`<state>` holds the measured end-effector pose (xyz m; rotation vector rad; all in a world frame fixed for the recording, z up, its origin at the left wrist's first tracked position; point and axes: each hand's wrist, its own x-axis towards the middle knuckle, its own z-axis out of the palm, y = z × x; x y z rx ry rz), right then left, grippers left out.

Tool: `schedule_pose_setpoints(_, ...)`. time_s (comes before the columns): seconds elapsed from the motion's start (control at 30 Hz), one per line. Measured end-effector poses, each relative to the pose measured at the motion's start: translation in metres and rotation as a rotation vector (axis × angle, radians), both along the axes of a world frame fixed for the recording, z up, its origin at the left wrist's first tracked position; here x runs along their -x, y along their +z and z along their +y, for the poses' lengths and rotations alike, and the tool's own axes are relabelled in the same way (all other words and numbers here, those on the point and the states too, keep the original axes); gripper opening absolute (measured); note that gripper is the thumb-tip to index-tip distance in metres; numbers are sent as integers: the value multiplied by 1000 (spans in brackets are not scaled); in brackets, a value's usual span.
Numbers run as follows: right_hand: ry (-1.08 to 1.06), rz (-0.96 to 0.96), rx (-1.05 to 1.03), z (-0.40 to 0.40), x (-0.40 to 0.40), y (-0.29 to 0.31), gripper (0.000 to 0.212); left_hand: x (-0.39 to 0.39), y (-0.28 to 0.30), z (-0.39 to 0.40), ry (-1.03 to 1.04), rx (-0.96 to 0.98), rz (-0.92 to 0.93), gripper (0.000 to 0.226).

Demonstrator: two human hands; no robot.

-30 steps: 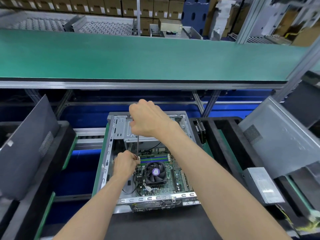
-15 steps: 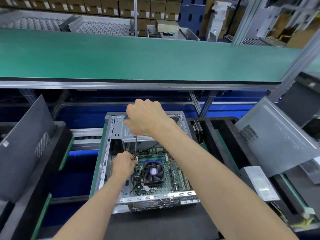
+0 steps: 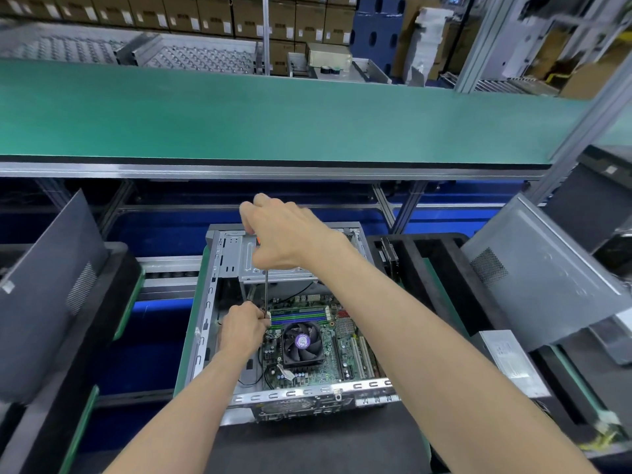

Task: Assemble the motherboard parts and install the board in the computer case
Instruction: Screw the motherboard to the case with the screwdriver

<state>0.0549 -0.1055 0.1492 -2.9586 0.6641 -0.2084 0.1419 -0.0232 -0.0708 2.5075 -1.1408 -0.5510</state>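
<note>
Screwdriver held upright over the motherboard's far-left corner, inside the open case.

The right hand (image 3: 287, 234) is wrapped around the handle of the screwdriver (image 3: 266, 289); its shaft stands vertical. The left hand (image 3: 243, 330) pinches the shaft near the tip, at the corner of the motherboard (image 3: 328, 340). The board lies flat inside the computer case (image 3: 208, 302), with the CPU fan (image 3: 302, 342) at its middle.

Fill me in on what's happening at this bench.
A person is screwing a motherboard into an open computer case. The right hand holds a screwdriver upright by its handle, while the left hand steadies the tip at the board's far left corner. The fan is already mounted on the board.
</note>
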Motion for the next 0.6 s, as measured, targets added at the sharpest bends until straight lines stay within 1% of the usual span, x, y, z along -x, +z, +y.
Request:
schedule_pose_setpoints(0.07,42,11,-124,-2,2,2,28,0,-1,0,-1,-6,-11,14)
schedule_pose_setpoints(0.1,39,19,-126,-1,2,2,26,0,-2,0,-3,-8,-15,15)
schedule_pose_setpoints(0.13,27,17,-98,-1,1,1,22,0,-2,1,-6,-9,-16,15)
schedule_pose_setpoints(0.2,-23,-5,24,0,-1,-3,15,0,-3,1,-11,-12,-15,17)
schedule_pose_setpoints(0.27,-90,-15,165,0,0,-4,23,0,-4,1,-11,-9,-9,17)
schedule_pose_setpoints(0.3,-108,-10,194,-1,1,-4,27,0,-5,0,-12,-8,-8,17)
schedule_pose_setpoints(0.33,-102,-7,186,-1,2,-4,28,0,-5,0,-14,-7,-8,16)
schedule_pose_setpoints(0.37,-73,-6,134,-1,3,-3,28,0,-6,0,-17,-5,-7,16)
schedule_pose_setpoints(0.47,16,-32,-94,0,7,0,27,0,-7,-1,-14,-2,-10,17)
schedule_pose_setpoints(0.53,7,-47,-103,2,7,0,24,0,-7,0,-11,-10,-19,19)
schedule_pose_setpoints(0.6,-39,-50,-18,4,5,-3,18,-1,-7,1,-11,-14,-29,20)
